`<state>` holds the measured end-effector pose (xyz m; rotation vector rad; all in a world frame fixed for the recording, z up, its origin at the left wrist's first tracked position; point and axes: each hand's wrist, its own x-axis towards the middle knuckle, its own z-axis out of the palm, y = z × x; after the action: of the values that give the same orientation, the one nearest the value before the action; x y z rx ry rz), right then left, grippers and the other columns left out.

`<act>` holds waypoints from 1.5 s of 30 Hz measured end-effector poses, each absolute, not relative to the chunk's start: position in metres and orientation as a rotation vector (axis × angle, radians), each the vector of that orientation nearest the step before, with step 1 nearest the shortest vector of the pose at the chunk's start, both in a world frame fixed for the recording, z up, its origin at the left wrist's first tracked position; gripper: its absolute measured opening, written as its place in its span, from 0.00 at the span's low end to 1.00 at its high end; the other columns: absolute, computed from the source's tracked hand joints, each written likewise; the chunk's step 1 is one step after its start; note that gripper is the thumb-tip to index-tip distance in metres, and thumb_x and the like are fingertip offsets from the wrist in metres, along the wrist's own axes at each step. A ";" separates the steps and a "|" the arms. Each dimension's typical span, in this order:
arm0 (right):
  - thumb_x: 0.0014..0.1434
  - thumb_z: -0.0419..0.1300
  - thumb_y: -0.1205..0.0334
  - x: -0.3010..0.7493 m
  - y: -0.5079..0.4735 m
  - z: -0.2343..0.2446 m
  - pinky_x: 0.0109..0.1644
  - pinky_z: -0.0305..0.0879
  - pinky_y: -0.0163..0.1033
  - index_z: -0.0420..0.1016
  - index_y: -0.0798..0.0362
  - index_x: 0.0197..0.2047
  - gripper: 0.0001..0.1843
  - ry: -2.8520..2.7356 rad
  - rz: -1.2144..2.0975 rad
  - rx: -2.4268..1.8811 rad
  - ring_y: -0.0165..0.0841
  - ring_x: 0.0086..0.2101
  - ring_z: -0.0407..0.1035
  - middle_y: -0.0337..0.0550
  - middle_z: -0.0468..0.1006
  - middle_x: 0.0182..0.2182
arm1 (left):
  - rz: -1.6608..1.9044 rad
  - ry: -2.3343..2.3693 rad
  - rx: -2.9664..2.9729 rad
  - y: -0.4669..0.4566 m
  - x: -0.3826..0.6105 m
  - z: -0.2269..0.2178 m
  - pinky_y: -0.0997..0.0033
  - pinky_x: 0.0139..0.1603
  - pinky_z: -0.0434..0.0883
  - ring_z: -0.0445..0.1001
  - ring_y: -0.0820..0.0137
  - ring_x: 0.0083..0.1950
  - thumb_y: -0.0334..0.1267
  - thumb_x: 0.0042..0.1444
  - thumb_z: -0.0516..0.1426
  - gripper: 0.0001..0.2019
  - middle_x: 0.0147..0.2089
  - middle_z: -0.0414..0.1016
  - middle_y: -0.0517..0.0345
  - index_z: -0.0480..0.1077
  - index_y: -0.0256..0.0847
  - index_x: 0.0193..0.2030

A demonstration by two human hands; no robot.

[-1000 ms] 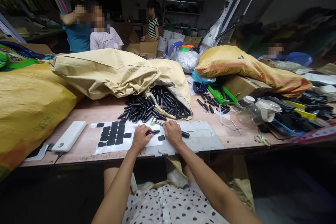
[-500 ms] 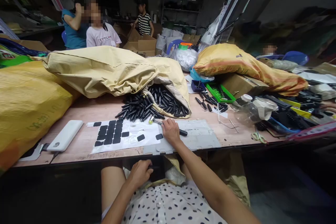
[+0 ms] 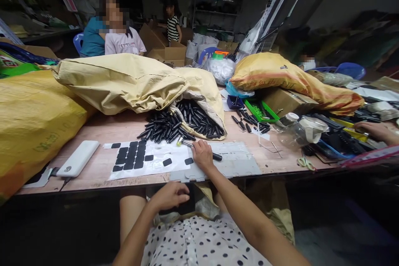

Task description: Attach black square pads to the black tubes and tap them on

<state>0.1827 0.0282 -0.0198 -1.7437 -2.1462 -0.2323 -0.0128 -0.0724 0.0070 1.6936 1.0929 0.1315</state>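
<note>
My right hand rests on the near edge of the work surface, its fingers closed round a small hammer with a black handle and a yellow-tipped head. Under that hand lies a grey plate. Just left of it is a white sheet bearing several black rounded pads. Behind the hammer a heap of black pen-like tubes spills from a tan sack. My left hand hovers over my lap below the table edge, fingers loosely bent and apart, with nothing visible in them. Beneath it is an open, dark-looking bag.
A white power bank with a cable lies at left beside a yellow sack. On the right are a green tray, scissors and a clear plastic jug. A co-worker's hand reaches in at far right. Other people sit behind.
My left hand has lifted slightly up and to the right, its fingers loosening. The right hand stays on the hammer. A co-worker's hand has come farther in at the right.
</note>
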 end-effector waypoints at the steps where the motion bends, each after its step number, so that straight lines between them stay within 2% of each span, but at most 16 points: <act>1: 0.68 0.57 0.62 0.183 0.028 -0.019 0.43 0.55 0.40 0.77 0.49 0.45 0.08 -2.147 -0.228 -1.748 0.39 0.42 0.62 0.47 0.74 0.40 | 0.242 1.068 1.696 -0.061 -0.017 0.016 0.69 0.39 0.75 0.79 0.66 0.35 0.45 0.60 0.56 0.16 0.37 0.83 0.57 0.79 0.41 0.48; 3: 0.68 0.57 0.63 0.182 0.027 -0.018 0.43 0.55 0.40 0.77 0.50 0.45 0.08 -2.145 -0.217 -1.755 0.40 0.42 0.63 0.47 0.74 0.40 | 0.569 1.225 1.773 -0.029 -0.029 0.028 0.67 0.42 0.75 0.78 0.65 0.38 0.46 0.60 0.55 0.15 0.40 0.83 0.57 0.80 0.42 0.44; 5: 0.68 0.57 0.63 0.182 0.027 -0.016 0.43 0.55 0.41 0.78 0.49 0.45 0.08 -2.142 -0.205 -1.756 0.40 0.42 0.63 0.47 0.74 0.40 | 0.890 1.560 1.829 0.007 -0.042 0.031 0.63 0.45 0.75 0.76 0.63 0.41 0.44 0.60 0.55 0.14 0.45 0.82 0.54 0.79 0.44 0.45; 8: 0.67 0.57 0.63 0.181 0.027 -0.015 0.43 0.56 0.40 0.78 0.49 0.46 0.09 -2.144 -0.187 -1.746 0.40 0.42 0.63 0.47 0.74 0.40 | 1.103 2.036 1.830 0.056 -0.058 0.026 0.54 0.51 0.73 0.73 0.55 0.47 0.38 0.57 0.57 0.11 0.46 0.79 0.48 0.79 0.44 0.43; 12: 0.68 0.57 0.63 0.181 0.027 -0.015 0.44 0.56 0.40 0.78 0.49 0.45 0.08 -2.144 -0.175 -1.743 0.39 0.42 0.63 0.47 0.74 0.40 | 0.980 2.185 1.908 0.086 -0.063 0.019 0.49 0.53 0.71 0.71 0.48 0.52 0.33 0.54 0.59 0.09 0.46 0.75 0.45 0.78 0.44 0.41; 17: 0.68 0.57 0.62 0.181 0.027 -0.014 0.44 0.56 0.40 0.78 0.49 0.46 0.08 -2.147 -0.165 -1.742 0.39 0.43 0.63 0.46 0.75 0.40 | 0.907 2.204 1.922 0.087 -0.062 0.019 0.48 0.52 0.71 0.71 0.49 0.52 0.31 0.55 0.59 0.07 0.46 0.72 0.44 0.76 0.43 0.41; 24: 0.68 0.57 0.62 0.181 0.027 -0.013 0.44 0.56 0.40 0.78 0.49 0.45 0.08 -2.138 -0.164 -1.745 0.39 0.42 0.63 0.46 0.74 0.40 | 1.130 2.162 1.856 0.055 -0.069 0.011 0.52 0.53 0.70 0.71 0.53 0.50 0.36 0.62 0.55 0.07 0.46 0.73 0.48 0.75 0.44 0.43; 30: 0.68 0.56 0.63 0.181 0.026 -0.011 0.44 0.57 0.40 0.78 0.48 0.45 0.09 -2.139 -0.151 -1.752 0.39 0.43 0.64 0.46 0.75 0.40 | 0.865 1.691 2.172 0.019 -0.037 -0.007 0.59 0.51 0.69 0.72 0.59 0.47 0.35 0.61 0.56 0.08 0.43 0.77 0.54 0.77 0.47 0.43; 38: 0.68 0.56 0.63 0.184 0.026 -0.005 0.44 0.59 0.40 0.79 0.48 0.46 0.10 -2.165 -0.108 -1.774 0.39 0.43 0.66 0.47 0.77 0.41 | 0.856 1.698 2.168 0.016 -0.023 -0.014 0.59 0.51 0.69 0.72 0.58 0.48 0.37 0.58 0.61 0.07 0.43 0.77 0.53 0.78 0.46 0.43; 45: 0.70 0.52 0.64 0.191 0.009 -0.005 0.45 0.64 0.37 0.79 0.47 0.53 0.16 -2.053 -0.030 -1.725 0.37 0.43 0.70 0.45 0.78 0.42 | 0.875 1.732 2.093 0.018 -0.023 -0.014 0.60 0.50 0.69 0.71 0.58 0.48 0.38 0.59 0.62 0.05 0.43 0.77 0.54 0.78 0.47 0.42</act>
<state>0.1915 0.0088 -0.0048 -1.7247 -2.0529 -0.0304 -0.0228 0.0178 -0.0139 2.0934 1.7324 0.8745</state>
